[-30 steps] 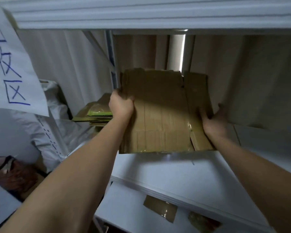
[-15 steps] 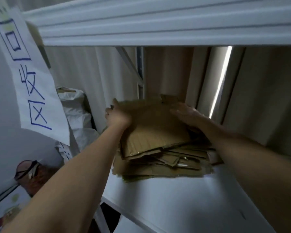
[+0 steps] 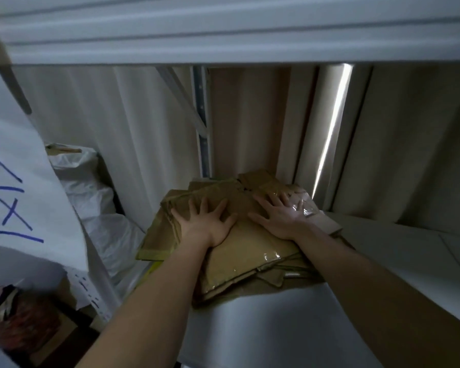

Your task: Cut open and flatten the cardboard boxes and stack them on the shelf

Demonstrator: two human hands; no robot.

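A stack of flattened brown cardboard boxes [image 3: 250, 256] lies on the white shelf [image 3: 276, 322], against its back left corner. The top sheet carries strips of clear tape. My left hand [image 3: 206, 221] rests flat on the top sheet with fingers spread, palm down. My right hand [image 3: 279, 213] lies flat beside it on the right part of the stack, fingers spread too. Neither hand grips anything. Lower sheets stick out at the stack's left and front edges.
The shelf above [image 3: 223, 30] hangs low over the stack. A metal upright [image 3: 203, 134] stands behind the stack. White sacks [image 3: 91, 197] are piled to the left. A paper sign with blue writing [image 3: 16, 187] hangs at the left.
The cardboard sheet I held by both sides has been laid on the stack. Both hands have let go and now lie flat and spread on top.
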